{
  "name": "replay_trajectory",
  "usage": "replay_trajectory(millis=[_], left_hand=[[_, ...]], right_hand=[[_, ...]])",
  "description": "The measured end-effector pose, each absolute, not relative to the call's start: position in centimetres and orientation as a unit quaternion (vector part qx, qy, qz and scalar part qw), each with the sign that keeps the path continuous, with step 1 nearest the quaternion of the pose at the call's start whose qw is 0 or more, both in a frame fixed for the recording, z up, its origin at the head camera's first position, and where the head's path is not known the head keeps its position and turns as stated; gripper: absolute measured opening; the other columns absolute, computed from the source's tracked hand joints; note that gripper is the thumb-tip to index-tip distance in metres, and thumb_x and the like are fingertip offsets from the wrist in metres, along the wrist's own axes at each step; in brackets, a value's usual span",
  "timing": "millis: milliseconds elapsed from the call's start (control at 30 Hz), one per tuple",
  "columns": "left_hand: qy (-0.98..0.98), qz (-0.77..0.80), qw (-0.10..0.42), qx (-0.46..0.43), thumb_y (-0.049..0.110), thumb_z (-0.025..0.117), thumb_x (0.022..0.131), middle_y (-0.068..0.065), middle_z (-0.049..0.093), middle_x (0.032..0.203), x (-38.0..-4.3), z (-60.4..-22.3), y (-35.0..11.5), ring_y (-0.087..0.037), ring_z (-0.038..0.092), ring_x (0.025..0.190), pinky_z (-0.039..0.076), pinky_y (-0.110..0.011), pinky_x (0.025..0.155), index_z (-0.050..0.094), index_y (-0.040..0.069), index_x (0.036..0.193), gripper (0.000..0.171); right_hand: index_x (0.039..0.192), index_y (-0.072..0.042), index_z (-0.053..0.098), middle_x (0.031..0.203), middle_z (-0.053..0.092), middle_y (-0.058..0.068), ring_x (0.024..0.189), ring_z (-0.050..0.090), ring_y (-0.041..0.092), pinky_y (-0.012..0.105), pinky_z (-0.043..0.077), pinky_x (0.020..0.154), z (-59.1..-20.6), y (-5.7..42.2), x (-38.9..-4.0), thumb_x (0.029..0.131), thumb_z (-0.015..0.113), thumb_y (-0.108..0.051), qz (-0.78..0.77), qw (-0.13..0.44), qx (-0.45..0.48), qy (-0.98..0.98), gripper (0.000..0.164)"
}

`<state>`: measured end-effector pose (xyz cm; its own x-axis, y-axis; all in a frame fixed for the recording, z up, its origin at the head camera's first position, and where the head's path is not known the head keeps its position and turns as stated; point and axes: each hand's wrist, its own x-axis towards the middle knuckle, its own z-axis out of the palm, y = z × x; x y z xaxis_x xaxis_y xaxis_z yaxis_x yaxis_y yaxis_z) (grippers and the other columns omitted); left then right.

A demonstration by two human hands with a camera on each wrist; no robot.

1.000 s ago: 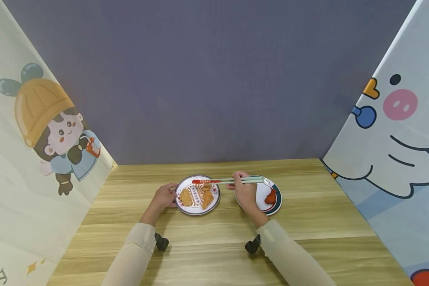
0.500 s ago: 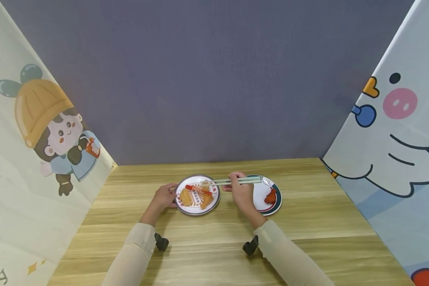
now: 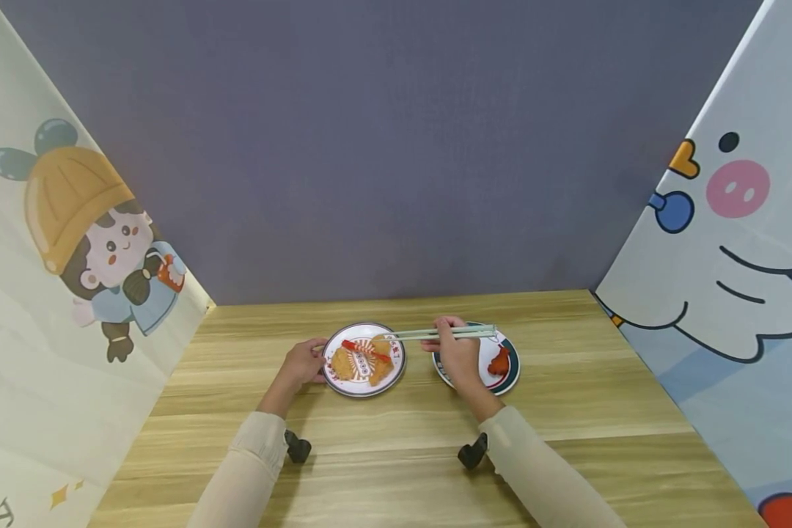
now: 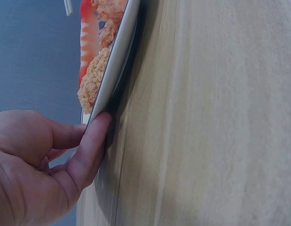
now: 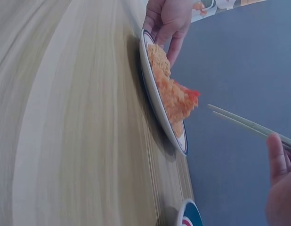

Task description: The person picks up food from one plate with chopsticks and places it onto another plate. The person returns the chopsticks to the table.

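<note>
the red striped piece [image 3: 366, 350] lies among the fried pieces [image 3: 343, 364] on the white plate [image 3: 353, 334], to the left of the fingers of the right hand [image 3: 457, 361]; its long axis slants from far left to near right, and the left hand [image 3: 303, 362] is nearer to it. the right fingers are bent and hold the chopsticks [image 5: 256, 126], whose tips, slightly parted, seem to touch no food. the left thumb and fingers pinch the plate's edge.
</note>
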<state>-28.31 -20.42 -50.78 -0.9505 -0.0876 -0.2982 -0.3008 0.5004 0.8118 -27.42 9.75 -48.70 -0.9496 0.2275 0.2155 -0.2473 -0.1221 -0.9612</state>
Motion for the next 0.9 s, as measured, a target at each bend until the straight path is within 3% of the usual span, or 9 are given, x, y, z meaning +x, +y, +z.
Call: replay_trajectory(millis=[200, 400, 633, 900], left_hand=[[0.859, 0.488, 0.106, -0.109, -0.003, 0.052, 0.100, -0.023, 0.057, 0.122, -28.3, -50.8, -20.4, -0.022, 0.067, 0.082, 0.067, -0.029, 0.065, 0.051, 0.008, 0.148, 0.050], [0.864, 0.481, 0.105, -0.107, -0.003, 0.052, 0.100, -0.022, 0.057, 0.120, -28.3, -50.8, -20.4, -0.021, 0.067, 0.080, 0.067, -0.029, 0.064, 0.051, 0.008, 0.148, 0.049], [0.863, 0.483, 0.104, -0.106, -0.003, 0.052, 0.100, -0.022, 0.058, 0.120, -28.3, -50.7, -20.4, -0.021, 0.066, 0.081, 0.067, -0.029, 0.064, 0.052, 0.008, 0.147, 0.049], [0.866, 0.479, 0.103, -0.102, -0.003, 0.052, 0.100, -0.022, 0.058, 0.120, -28.2, -50.7, -20.4, -0.020, 0.067, 0.078, 0.067, -0.029, 0.064, 0.052, 0.008, 0.147, 0.049]], right_hand=[[0.101, 0.011, 0.064, 0.081, 0.069, 0.024, 0.054, 0.072, 0.015, 0.039, 0.066, 0.056, -48.8, 11.3, -27.7, 0.103, 0.052, -0.009, 0.751, 0.153, -0.001, -0.643, 0.024], [0.101, 0.010, 0.064, 0.085, 0.069, 0.033, 0.056, 0.073, 0.018, 0.038, 0.067, 0.056, -48.4, 13.0, -28.0, 0.103, 0.053, -0.012, 0.761, 0.148, -0.020, -0.632, 0.024], [0.104, 0.010, 0.061, 0.075, 0.069, -0.001, 0.056, 0.072, 0.013, 0.030, 0.066, 0.056, -48.0, 15.0, -28.3, 0.104, 0.052, -0.014, 0.767, 0.156, -0.042, -0.621, 0.025], [0.101, 0.003, 0.063, 0.077, 0.068, 0.001, 0.054, 0.072, 0.013, 0.030, 0.065, 0.054, -48.1, 16.8, -28.4, 0.104, 0.052, -0.014, 0.761, 0.178, -0.043, -0.622, 0.021]])
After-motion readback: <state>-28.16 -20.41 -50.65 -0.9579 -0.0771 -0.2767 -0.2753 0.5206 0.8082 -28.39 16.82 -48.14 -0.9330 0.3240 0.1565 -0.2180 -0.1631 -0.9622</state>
